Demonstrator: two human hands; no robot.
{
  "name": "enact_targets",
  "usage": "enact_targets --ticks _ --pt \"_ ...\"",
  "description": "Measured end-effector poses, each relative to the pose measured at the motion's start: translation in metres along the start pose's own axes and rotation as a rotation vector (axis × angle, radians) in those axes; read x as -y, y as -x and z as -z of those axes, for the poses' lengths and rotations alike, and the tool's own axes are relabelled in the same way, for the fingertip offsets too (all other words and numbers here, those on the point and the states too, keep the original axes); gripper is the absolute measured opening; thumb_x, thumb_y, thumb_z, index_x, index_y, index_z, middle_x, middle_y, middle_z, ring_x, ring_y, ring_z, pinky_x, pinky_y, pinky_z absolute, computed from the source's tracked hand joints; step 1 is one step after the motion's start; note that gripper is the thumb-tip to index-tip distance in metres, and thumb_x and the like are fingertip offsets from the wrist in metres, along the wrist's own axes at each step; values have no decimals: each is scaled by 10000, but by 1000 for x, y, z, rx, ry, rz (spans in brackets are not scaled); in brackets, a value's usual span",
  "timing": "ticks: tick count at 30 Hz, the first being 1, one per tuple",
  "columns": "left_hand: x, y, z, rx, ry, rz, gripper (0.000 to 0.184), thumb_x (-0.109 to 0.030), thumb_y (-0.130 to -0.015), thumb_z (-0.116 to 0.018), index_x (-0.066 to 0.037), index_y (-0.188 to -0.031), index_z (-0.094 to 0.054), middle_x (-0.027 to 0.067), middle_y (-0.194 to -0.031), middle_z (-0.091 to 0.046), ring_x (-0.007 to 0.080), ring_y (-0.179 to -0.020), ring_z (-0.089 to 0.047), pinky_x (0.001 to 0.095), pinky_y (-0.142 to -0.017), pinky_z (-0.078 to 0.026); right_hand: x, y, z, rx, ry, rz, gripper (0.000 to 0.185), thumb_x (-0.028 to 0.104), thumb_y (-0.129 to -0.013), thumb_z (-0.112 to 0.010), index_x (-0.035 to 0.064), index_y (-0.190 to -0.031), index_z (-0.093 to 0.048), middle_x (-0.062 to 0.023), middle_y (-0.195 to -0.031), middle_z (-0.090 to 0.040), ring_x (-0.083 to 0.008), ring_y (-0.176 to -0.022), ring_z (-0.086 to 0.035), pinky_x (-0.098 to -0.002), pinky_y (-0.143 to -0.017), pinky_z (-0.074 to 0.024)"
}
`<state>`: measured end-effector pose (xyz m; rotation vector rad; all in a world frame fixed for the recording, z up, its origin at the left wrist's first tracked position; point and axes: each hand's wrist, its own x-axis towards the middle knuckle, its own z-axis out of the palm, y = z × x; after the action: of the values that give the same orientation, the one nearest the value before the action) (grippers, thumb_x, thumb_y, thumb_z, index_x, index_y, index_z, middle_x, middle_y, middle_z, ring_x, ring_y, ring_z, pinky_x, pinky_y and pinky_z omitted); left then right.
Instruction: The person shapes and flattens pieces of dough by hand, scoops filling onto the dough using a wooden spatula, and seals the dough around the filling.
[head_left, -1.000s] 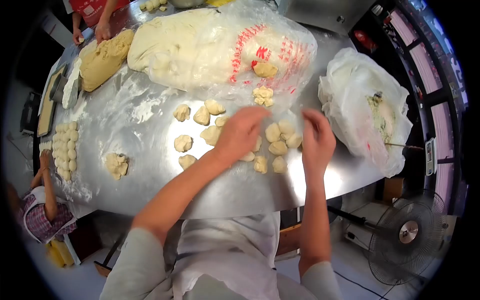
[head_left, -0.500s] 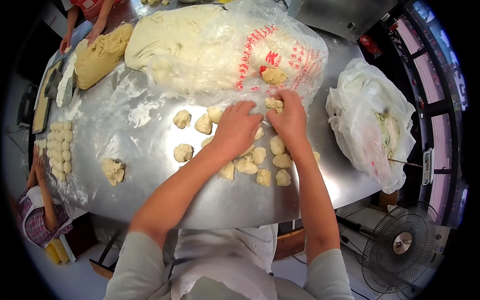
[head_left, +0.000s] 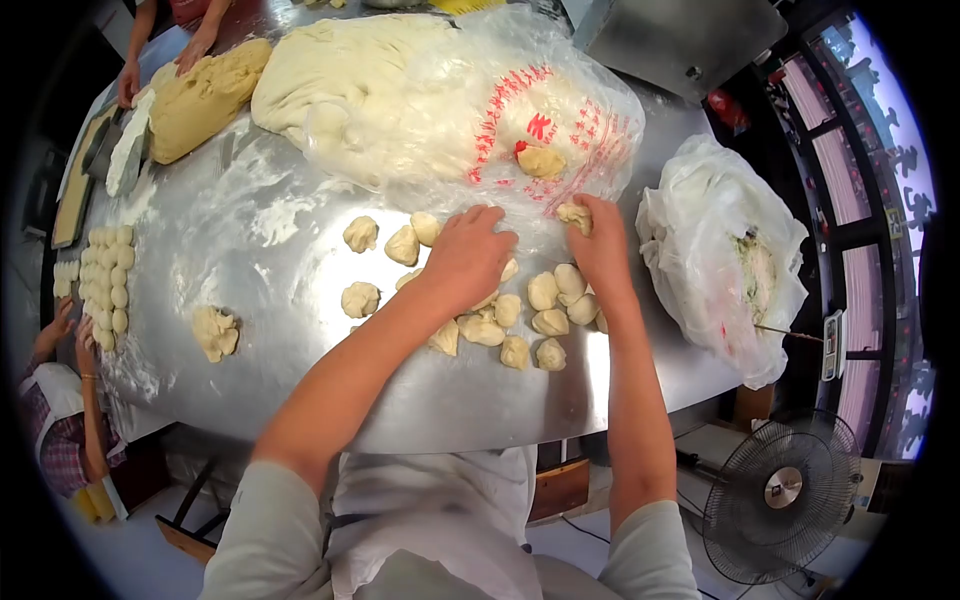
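Observation:
Pinched in my right hand (head_left: 604, 245) is a small lump of pale dough (head_left: 574, 216), held just in front of the big plastic-covered dough mass (head_left: 360, 75). My left hand (head_left: 470, 255) is palm down to its left, fingers curled together; whatever is beneath them is hidden. Several torn dough pieces (head_left: 481, 328) lie on the metal table (head_left: 270, 290) around and under my forearms. A yellowish dough lump (head_left: 541, 162) rests on the printed plastic sheet (head_left: 560, 100). One larger dough piece (head_left: 215, 333) sits apart at the left.
A plastic bag with greenish filling (head_left: 755, 275) stands at the right, a stick poking out. Rows of small dough pieces (head_left: 107, 275) are near a co-worker's hands (head_left: 85, 340). Another person's hands (head_left: 195, 50) are by a yellow dough block (head_left: 205, 100). A fan (head_left: 783, 488) stands lower right.
My right hand has moved right, away from my left hand, with the dough lump in its fingers. The left hand stays nearly in place. The view has shifted slightly.

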<state>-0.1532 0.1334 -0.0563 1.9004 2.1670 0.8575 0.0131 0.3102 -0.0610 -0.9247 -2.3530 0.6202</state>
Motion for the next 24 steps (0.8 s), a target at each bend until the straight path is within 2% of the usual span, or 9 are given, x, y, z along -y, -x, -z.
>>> enact_targets --ticks 3,8,11,13,15,17,20,21,24 --pt "3 -5 2 16 47 22 260 -59 -926 -666 -37 -1179 -721 198 -1345 -637 370 -1271 -585 448 -1060 -497 8 12 15 -23 -123 -88 417 -5 -875 -628 41 -1287 -677 -168 -1270 -683 -346 -1162 -643 -401 -1024 -492" --pt "-9 13 24 -172 291 19 272 -17 -935 -638 -23 -1198 -710 152 -1312 -663 347 -1238 -609 417 -1050 -505 13 57 40 -220 -333 -220 335 25 -956 -628 11 -1286 -685 -88 -1235 -714 -219 -1109 -653 -354 -1009 -491" --pt "-17 42 31 -161 212 -15 406 -121 -917 -697 -59 -1316 -659 161 -1378 -616 382 -1298 -561 472 -1090 -462 1 97 48 -267 -368 -328 311 57 -980 -634 3 -1281 -684 -111 -1243 -704 -221 -1132 -643 -354 -1021 -484" --pt "-34 76 29 -155 54 -89 519 -196 -897 -736 -88 -1391 -619 180 -1437 -570 407 -1346 -517 516 -1132 -419 3 126 35 -323 -274 -316 339 104 -983 -662 7 -1307 -665 -153 -1321 -650 -292 -1221 -598 -392 -1057 -460" --pt "-52 107 18 5 1 -82 633 -285 -881 -755 -154 -1471 -566 199 -1532 -475 420 -1423 -427 573 -1208 -305 21 148 19 -208 118 -68 375 94 -950 -686 17 -1316 -661 -176 -1331 -634 -351 -1218 -580 -439 -1074 -438" --pt "-57 125 19 -23 -66 -133 570 -252 -885 -752 -185 -1433 -611 172 -1509 -516 398 -1342 -512 530 -1142 -397 50 170 2 -217 -98 -173 440 108 -915 -713 50 -1345 -643 -178 -1313 -636 -372 -1205 -564 -480 -1067 -414" --pt "-29 153 14 -8 -184 -110 566 -154 -845 -714 -184 -1404 -633 164 -1487 -540 352 -1226 -572 500 -1031 -461 98 190 -26 -166 -112 -94 459 116 -898 -720 68 -1348 -641 -161 -1293 -648 -363 -1195 -567 -485 -1050 -404" --pt "-19 157 20 -42 -166 -22 527 -104 -838 -672 -181 -1359 -669 135 -1387 -611 331 -1152 -605 472 -955 -488 111 193 -36 -155 -147 -54 457 114 -892 -721 77 -1341 -645 -155 -1290 -649 -363 -1192 -568 -487 -1041 -403" --pt "10 169 49 -161 -341 61 511 -67 -840 -683 -167 -1341 -677 115 -1280 -640 333 -1177 -594 463 -1002 -465 150 181 -59 -53 -361 11 431 108 -877 -720 102 -1302 -649 -133 -1291 -646 -369 -1190 -566 -494 -1022 -404"
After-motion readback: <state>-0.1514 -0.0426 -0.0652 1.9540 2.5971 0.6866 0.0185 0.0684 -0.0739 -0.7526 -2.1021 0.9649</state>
